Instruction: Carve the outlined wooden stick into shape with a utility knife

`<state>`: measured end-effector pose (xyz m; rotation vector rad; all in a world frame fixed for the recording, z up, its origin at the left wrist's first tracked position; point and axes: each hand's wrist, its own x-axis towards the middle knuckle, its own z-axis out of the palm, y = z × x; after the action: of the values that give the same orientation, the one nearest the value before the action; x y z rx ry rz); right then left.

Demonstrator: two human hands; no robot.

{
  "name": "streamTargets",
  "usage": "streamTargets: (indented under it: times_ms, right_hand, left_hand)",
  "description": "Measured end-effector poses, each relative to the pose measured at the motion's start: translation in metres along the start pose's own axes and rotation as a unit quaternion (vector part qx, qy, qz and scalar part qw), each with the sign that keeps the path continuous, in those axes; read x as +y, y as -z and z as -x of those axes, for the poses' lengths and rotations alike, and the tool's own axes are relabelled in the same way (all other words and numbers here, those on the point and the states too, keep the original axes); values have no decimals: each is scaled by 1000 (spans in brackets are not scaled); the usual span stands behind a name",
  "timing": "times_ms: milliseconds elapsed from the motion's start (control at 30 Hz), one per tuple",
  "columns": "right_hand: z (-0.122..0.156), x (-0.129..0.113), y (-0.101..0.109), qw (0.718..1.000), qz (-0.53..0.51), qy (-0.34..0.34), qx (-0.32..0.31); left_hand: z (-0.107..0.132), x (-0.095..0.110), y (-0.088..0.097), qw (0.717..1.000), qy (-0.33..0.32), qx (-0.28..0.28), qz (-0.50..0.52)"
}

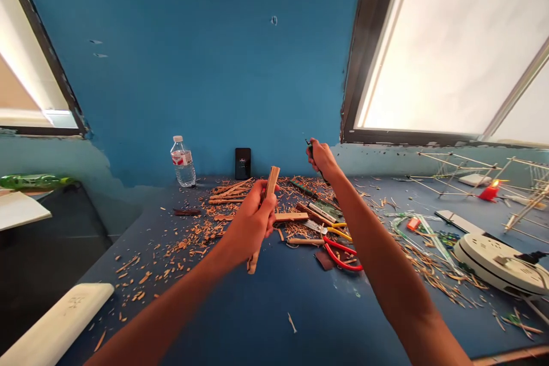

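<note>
Bare left hand (253, 223) gripping flat wooden slat (265, 206); right hand (321, 159) around slim dark tool (310, 148).

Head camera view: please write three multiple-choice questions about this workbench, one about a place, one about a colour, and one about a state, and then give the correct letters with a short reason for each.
1. Where does the water bottle stand?
A. At the back of the table, by the blue wall
B. On the window sill
C. Beside the white round device

2. What colour are the handles of the pliers nearest the person?
A. Green
B. Red
C. Black

3. What is the state of the left hand?
A. Open and flat on the table
B. Closed around a wooden stick, lifted off the table
C. Resting on the bottle

Answers:
1 A: the bottle stands upright near the wall, left of a small black device.
2 B: the handles are clearly red.
3 B: the fingers wrap the wooden stick, above the blue table.
</note>
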<state>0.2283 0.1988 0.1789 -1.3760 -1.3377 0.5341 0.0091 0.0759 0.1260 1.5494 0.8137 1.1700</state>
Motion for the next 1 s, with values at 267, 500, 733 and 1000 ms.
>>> streamTargets:
  times_ms: [267,500,733,1000]
  right_hand:
    - [104,-16,25,964,5,258,-70]
    - [150,-43,15,921,38,378,-86]
    - [144,-46,5,911,46,400,-88]
    - [149,-50,-1,915,102,387,-47]
  left_hand:
    - [25,39,-6,999,-39,4,32]
    - [45,48,-9,999,-36,20,32]
    - [50,54,-8,999,-49,-2,22]
    - [36,51,-10,996,-91,17,12]
